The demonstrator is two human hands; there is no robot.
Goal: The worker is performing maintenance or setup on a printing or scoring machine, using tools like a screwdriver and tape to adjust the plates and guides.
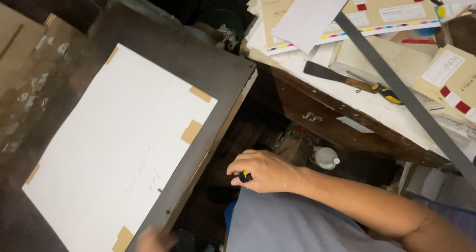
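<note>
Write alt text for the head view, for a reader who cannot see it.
The right hand holds a small black-and-yellow tool over the lap, beside a dark board with a white sheet taped on. The left hand touches the board's lower edge; a cluttered desk stands on the right.

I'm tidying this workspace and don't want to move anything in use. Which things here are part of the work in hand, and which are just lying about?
In hand:
- right hand, closed on a small yellow-and-black object
- left hand, at the dark board's edge
- white sheet taped to that board

Lying about:
- broad blade with yellow-black handle
- long grey metal strip
- printed card sheets
- white bottle
</note>
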